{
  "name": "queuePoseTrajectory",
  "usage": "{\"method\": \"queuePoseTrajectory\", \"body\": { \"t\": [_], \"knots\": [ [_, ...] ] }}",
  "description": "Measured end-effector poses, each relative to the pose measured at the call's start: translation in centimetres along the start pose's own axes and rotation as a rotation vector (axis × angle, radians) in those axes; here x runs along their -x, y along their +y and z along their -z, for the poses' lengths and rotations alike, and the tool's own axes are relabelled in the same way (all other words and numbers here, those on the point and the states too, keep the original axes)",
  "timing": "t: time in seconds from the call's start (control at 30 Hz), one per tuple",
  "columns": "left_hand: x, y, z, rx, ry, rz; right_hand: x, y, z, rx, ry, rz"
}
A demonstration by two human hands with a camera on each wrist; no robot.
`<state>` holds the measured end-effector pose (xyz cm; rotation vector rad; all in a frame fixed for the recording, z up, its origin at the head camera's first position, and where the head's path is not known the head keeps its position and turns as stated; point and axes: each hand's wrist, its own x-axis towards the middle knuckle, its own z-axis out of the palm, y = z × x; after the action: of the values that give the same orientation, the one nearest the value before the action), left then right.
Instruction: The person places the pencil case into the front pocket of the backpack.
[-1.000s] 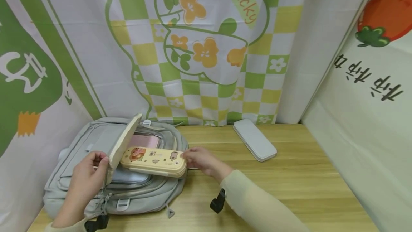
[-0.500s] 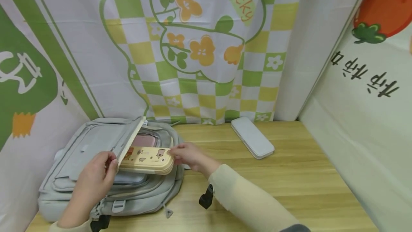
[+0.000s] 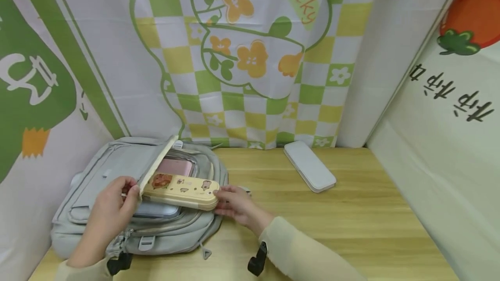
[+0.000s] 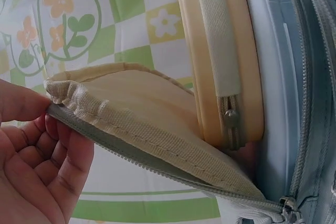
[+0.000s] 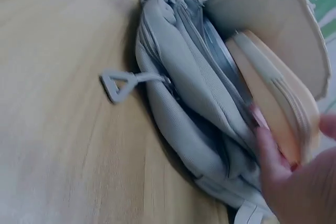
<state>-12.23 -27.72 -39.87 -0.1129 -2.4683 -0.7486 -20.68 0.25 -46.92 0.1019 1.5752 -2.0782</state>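
A grey backpack [image 3: 117, 159] lies on the table, its front pocket unzipped. My left hand [image 3: 115, 205] pinches the edge of the raised pocket flap [image 4: 147, 124], whose cream lining shows in both wrist views. My right hand [image 3: 240, 207] grips the right end of a yellow pencil case [image 3: 187, 192] with cartoon animals on its lid. The pencil case's left end sits under the flap, inside the pocket opening. Beneath it lie a light blue case [image 4: 275, 82] and a pink flat item [image 3: 177, 167], both partly covered.
A white oblong case [image 3: 310, 166] lies on the wooden table [image 3: 332, 237] at the back right. Printed curtains [image 3: 250, 112] hang behind and on both sides. A triangular zipper pull [image 5: 118, 85] hangs from the backpack's side onto the table.
The pencil case has shifted left, its left end now further under the flap, with my right hand following. My left hand keeps the flap raised. The head view has swayed slightly.
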Motion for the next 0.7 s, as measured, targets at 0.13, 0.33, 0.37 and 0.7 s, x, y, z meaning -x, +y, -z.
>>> {"method": "queuePoseTrajectory", "body": {
  "t": [0.13,0.33,0.37,0.7],
  "knots": [
    [-0.1,0.0,0.1,-0.028,0.022,0.001,-0.1,-0.5,-0.1,0.006,0.041,0.072],
    [-0.1,0.3,0.5,-0.055,0.029,0.011,0.0,-2.2,-0.1,0.068,0.026,0.101],
    [-0.1,0.4,0.5,-0.059,0.025,0.009,0.1,-2.3,-0.4,0.074,0.014,0.104],
    [0.0,0.6,0.5,-0.074,0.015,-0.012,2.0,-1.3,-2.2,0.067,0.116,0.134]
  ]
}}
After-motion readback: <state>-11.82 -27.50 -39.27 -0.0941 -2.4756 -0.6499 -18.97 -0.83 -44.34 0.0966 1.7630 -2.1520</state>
